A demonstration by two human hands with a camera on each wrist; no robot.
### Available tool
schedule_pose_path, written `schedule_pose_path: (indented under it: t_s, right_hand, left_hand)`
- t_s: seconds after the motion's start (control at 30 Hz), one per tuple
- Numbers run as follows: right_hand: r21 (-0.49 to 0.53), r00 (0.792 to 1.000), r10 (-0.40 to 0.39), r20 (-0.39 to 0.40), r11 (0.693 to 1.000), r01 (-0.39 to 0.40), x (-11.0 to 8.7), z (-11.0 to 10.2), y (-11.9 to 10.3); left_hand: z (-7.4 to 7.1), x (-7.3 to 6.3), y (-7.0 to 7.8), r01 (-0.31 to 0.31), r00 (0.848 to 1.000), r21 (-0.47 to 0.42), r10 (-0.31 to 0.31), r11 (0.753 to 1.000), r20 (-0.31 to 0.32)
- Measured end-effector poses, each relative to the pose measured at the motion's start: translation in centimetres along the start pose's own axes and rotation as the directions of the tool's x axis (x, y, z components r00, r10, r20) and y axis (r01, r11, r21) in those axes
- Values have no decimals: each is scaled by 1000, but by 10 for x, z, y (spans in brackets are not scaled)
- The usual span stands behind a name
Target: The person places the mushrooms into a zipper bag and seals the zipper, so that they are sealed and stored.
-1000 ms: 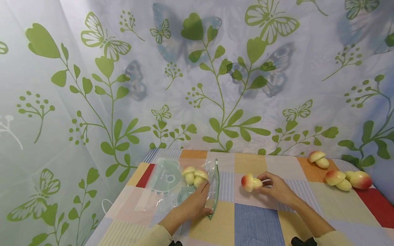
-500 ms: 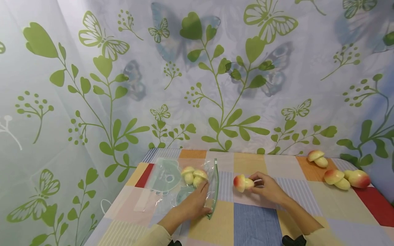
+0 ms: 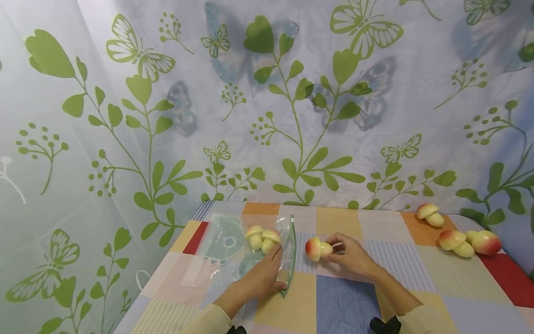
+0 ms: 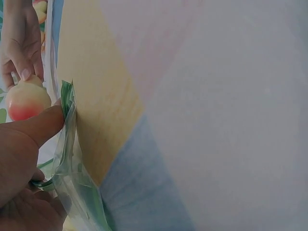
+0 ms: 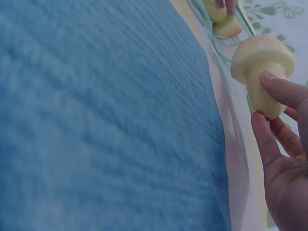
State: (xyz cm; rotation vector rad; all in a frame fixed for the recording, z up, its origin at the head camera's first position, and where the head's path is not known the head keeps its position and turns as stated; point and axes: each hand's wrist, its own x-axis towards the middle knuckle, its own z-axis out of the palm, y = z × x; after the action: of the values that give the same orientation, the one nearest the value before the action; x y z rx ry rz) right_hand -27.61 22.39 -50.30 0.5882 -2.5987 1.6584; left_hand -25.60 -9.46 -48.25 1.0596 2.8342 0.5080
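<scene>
A: Hands 1st. Together?
B: Apart. R hand (image 3: 352, 256), ctr-right of head view, pinches a mushroom (image 3: 318, 249) by its stem; red end of cap pts left.
A: L hand?
B: L hand (image 3: 263, 277), lower ctr, grips the clear bag (image 3: 221, 273) at its green edge (image 3: 294, 253).
A: Gap btwn mushroom & bag?
B: Small, cap's just right of the green edge. Can't tell if it touches the cloth (image 3: 346, 297).
A: In the bag?
B: 2 more mushrooms (image 3: 270, 238), looks like, right by L hand. Teal print (image 3: 225, 243) to their left.
A: Further out?
B: 3 loose mushrooms (image 3: 455, 243), far right: 1 higher, on an orange patch, 2 side by side below. Top of frame: pale curtain (image 3: 233, 153) w/ green leaves & butterflies.
</scene>
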Motion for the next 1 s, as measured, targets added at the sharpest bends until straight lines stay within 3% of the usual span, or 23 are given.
schedule_pose_path:
  t_s: [0.33, 0.8, 1.0]
  right_hand:
    - [-3, 1000, 15, 13, 1000, -15, 12, 17, -4]
    - [-8, 1000, -26, 17, 1000, 26, 25, 42, -10]
    - [-36, 1000, 5, 1, 999, -5, 31, 46, -11]
  left_hand:
    - [1, -1, -1, 0, 1000, -2, -1, 1000, -5]
    - [2, 2, 0, -8, 1000, 13, 8, 1000, -26]
    - [2, 1, 0, -23, 999, 16, 24, 1000, -41]
